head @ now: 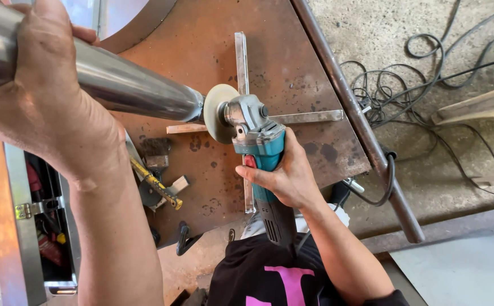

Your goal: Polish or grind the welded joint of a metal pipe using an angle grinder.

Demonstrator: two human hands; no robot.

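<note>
The steel tube (128, 85) is gripped by closed left fingers (43, 73); its end meets the grinder (258, 147), clasped by right fingers (264, 178).

The left hand (48, 96) wraps over a shiny steel tube (128, 85). The right hand (283, 175) grips a teal angle grinder (255, 141) — its disc (217, 112), just ahead of that grip, meets the tube's end. Below lies a rusty steel plate (292, 62) — flat bars (241, 62) crossing it.
</note>
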